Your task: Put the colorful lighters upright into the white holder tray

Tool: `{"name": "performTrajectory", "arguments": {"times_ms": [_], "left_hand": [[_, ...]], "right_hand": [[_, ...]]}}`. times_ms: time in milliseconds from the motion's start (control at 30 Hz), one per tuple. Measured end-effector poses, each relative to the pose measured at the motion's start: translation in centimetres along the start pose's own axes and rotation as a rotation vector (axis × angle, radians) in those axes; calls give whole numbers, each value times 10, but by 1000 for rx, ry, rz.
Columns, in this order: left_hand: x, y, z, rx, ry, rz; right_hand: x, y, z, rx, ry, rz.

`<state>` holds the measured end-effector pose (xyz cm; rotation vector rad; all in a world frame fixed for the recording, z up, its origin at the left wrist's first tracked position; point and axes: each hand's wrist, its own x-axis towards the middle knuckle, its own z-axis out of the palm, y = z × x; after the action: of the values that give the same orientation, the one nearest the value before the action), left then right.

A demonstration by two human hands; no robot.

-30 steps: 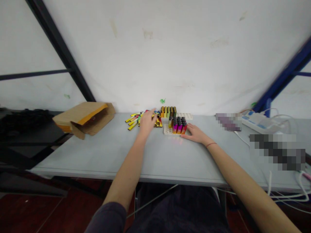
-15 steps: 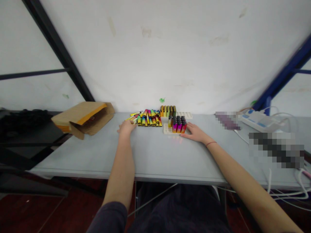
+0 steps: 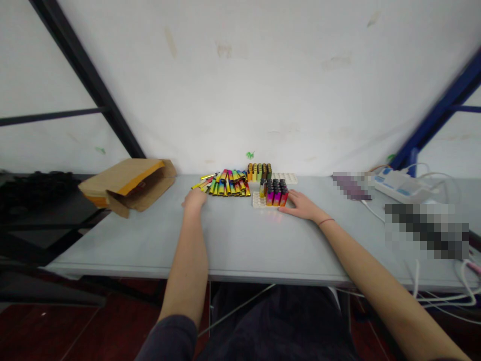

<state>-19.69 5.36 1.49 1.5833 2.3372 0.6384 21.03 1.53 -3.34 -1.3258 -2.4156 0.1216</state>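
Standing, long axes vertical, lighters (image 3: 277, 197) beside right hand (image 3: 303, 205), fingers apart; on left hand (image 3: 194, 199), fingers' state unclear.

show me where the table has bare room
Bare table lies between the left forearm and right forearm, and from the left forearm to the paper bag. Crowded: the colourful pile by the left hand, lighters beside the right hand, around the power strip.

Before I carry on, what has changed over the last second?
The left hand has moved left, from over the lighter pile to its left end; whether it grips anything is hidden. The right hand stays beside the front upright lighters; the paper bag hasn't moved.
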Motion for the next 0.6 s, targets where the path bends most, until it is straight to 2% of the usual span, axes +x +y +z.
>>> {"name": "performTrajectory", "arguments": {"times_ms": [100,233,333,400,600], "left_hand": [[0,5,-3,38,5,-104],[0,12,-5,-36,76,-59],[-2,24,-1,-311,103,3],[-7,36,5,-553,57,41],[-34,67,18,-1049,-204,112]], "right_hand": [[0,1,1,2,-1,-4],[1,3,3,3,10,-2],[0,5,4,8,27,-14],[0,6,5,7,36,-20],[0,4,3,-12,18,-6]]}}
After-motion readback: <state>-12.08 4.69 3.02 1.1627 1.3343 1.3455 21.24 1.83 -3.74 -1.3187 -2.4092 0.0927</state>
